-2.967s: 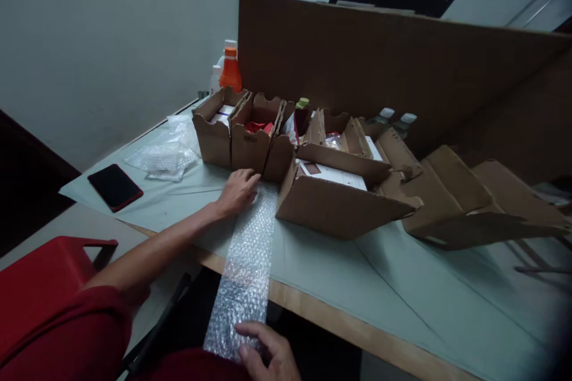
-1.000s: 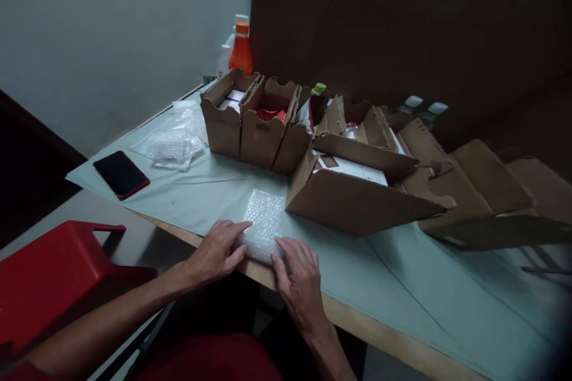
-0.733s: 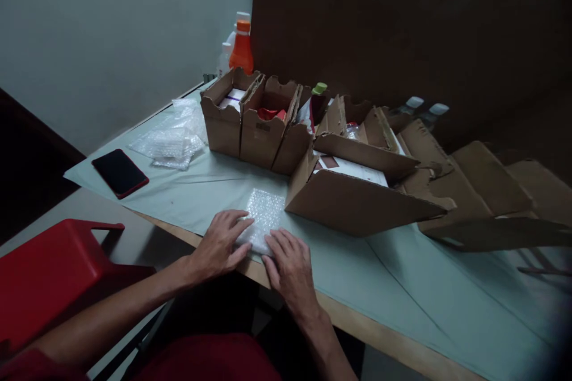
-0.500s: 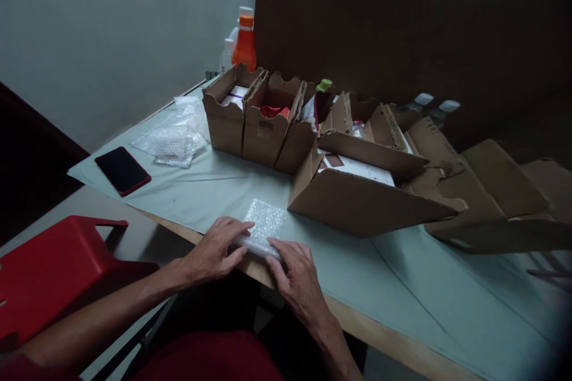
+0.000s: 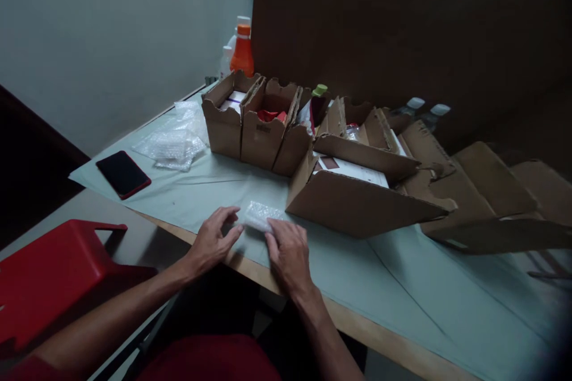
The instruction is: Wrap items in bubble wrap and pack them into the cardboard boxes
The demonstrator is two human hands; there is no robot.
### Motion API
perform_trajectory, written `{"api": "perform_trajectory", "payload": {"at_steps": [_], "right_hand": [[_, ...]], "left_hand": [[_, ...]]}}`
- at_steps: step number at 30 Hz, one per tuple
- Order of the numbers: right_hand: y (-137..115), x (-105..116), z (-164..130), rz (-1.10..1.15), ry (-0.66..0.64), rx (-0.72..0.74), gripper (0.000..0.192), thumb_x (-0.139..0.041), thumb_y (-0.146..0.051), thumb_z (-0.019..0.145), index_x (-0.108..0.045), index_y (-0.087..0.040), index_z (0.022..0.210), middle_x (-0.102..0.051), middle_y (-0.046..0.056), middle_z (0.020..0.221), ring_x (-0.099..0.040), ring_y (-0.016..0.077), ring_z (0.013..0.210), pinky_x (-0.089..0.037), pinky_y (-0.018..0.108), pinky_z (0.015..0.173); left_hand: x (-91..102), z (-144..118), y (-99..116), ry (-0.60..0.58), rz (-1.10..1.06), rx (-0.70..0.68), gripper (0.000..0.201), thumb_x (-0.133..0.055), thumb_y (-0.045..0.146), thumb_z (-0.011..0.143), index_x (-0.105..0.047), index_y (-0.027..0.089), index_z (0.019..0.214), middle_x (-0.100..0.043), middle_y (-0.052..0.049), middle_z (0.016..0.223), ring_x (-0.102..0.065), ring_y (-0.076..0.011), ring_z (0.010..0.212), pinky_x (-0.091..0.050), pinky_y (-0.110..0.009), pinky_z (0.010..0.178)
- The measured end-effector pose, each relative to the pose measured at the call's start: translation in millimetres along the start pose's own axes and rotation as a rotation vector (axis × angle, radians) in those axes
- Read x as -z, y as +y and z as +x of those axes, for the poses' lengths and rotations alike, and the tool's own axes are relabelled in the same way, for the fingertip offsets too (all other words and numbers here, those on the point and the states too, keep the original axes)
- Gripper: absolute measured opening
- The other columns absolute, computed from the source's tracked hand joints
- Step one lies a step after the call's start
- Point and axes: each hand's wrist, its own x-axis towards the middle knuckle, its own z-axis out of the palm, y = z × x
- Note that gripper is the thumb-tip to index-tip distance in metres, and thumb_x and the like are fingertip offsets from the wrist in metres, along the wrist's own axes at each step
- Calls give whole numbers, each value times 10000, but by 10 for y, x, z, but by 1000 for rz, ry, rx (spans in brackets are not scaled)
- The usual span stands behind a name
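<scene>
A rolled piece of bubble wrap (image 5: 258, 215) lies on the pale green tablecloth near the front edge of the table. Whether something is wrapped inside it, I cannot tell. My right hand (image 5: 289, 255) grips its right end, thumb toward me and fingers over the top. Just off the left end is my left hand (image 5: 213, 241), its thumb and fingers apart and nothing between them. Further left, several loose bubble wrap pieces (image 5: 174, 146) lie in a pile.
Cardboard bins (image 5: 266, 146) line the table's back, and a larger tilted box (image 5: 357, 205) stands nearer. Behind are an orange bottle (image 5: 242, 56) and a large cardboard panel (image 5: 379, 41). A phone (image 5: 123, 174) lies at left, above a red stool (image 5: 58, 280).
The bubble wrap has been rolled away from me, and its flat part has become shorter. My left hand has come off its left end; my right hand has moved forward with it.
</scene>
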Motion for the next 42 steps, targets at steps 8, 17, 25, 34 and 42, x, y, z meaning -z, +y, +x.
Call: {"api": "perform_trajectory", "payload": {"at_steps": [8, 17, 25, 34, 42], "right_hand": [[-148, 140, -263, 580, -50, -401, 292, -551, -412, 925, -688, -210, 1086, -732, 51, 1006, -652, 228, 923, -508, 344, 830], [-92, 650, -479, 584, -153, -430, 753, -728, -325, 745, -472, -250, 1449, -554, 89, 1428, -600, 226, 1115, -481, 367, 978], [29, 1181, -515, 291, -322, -302, 156, -648, -249, 831, -710, -220, 971, -726, 39, 962, -650, 205, 917, -496, 316, 848], [491, 2757, 0, -77, 518, -358, 391, -718, -618, 730, -727, -276, 919, -719, 19, 789, -654, 214, 679, -529, 330, 626], [914, 2665, 873, -768, 36, -521, 326, -601, -372, 858, -676, -174, 1106, -742, 139, 944, -695, 312, 875, -481, 375, 721]], "left_hand": [[-265, -235, 336, -308, -755, 275, 437, -705, 366, 786, -612, 152, 1156, -698, -100, 1159, -628, -248, 1132, -449, -377, 1027], [-321, -316, 502, -454, -306, 82, 270, -521, 197, 780, -653, 164, 1014, -674, -12, 909, -576, -164, 813, -447, -249, 716], [-489, -271, 616, -700, -177, -72, 290, -595, 326, 802, -696, 162, 1019, -700, -25, 871, -600, -171, 754, -447, -245, 661], [-781, 594, 543, 71, -337, -59, 287, -604, 419, 870, -664, 195, 1040, -685, -71, 1020, -636, -222, 986, -490, -324, 860], [-1160, 757, 345, 102, -226, -48, 292, -552, 362, 845, -658, 178, 1046, -658, -97, 1048, -624, -236, 988, -505, -314, 732]]}}
